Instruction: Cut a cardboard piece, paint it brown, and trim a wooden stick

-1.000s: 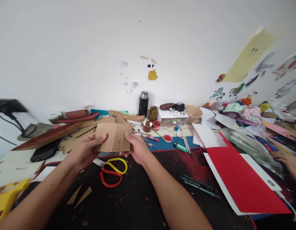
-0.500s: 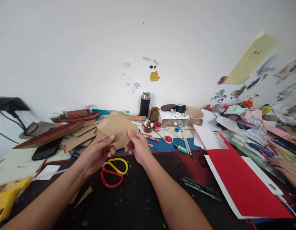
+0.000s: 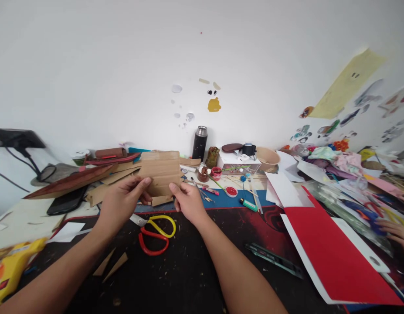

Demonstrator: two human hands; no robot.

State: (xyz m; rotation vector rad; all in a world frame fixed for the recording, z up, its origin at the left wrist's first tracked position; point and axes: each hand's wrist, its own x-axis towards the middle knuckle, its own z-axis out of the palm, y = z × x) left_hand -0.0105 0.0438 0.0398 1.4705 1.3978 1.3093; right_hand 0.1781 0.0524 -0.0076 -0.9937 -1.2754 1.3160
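Left hand [image 3: 121, 203] and right hand [image 3: 191, 203] pinch tan rectangular cardboard [image 3: 161, 169], now squared beyond the black red-edged mat's [image 3: 185, 274] far edge; inspection seems underway.

cardbd [image 3: 160, 172] pt. hid, glue gun [image 3: 12, 267] cropped

Nearer me than my left fingers [image 3: 144, 185], the scissors [image 3: 158, 235] block a drop to the dark mat [image 3: 178, 283]. Right of their handles, nearer than my right fingers [image 3: 175, 190], the mat lies open, though my right forearm [image 3: 236, 261] crosses over it; farther right a long dark tool [image 3: 273, 260] interrupts it. Ahead, the cardboard piece [image 3: 161, 172] screens my fingers, the flask [image 3: 200, 144] standing beyond, rightward.
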